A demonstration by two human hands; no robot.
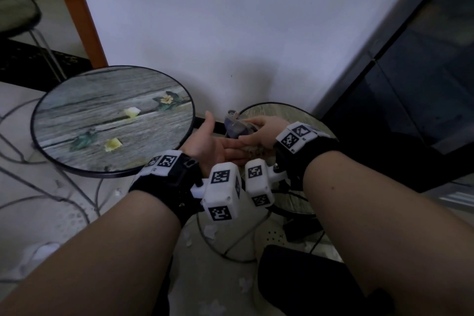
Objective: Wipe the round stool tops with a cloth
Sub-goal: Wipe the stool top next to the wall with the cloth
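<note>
- While the left hand (209,142) lies palm-up with its fingers straight and its thumb raised, the right hand (259,132) curls its fingers round a crumpled greyish cloth (237,126) just above it.
- Part of the cloth hangs down onto the left fingers, which touch it without closing on it.
- Both hands hover in the gap between two round stool tops, close to the white wall (230,20).
- On the left, the larger stool top (77,110), printed with weathered planks and a yellow flower, carries two small yellowish scraps (132,112), well apart from each other.
- On the right, the second stool top (282,111) is mostly hidden behind the right hand and wrist; only its far rim and a strip of its surface show.
- Each wrist wears a black band with white marker blocks (221,192).
- Bits of white litter (210,231) lie on the pale floor beneath the stools' wire legs.
- A third round seat (18,10) stands far left, behind an orange post (77,10).
</note>
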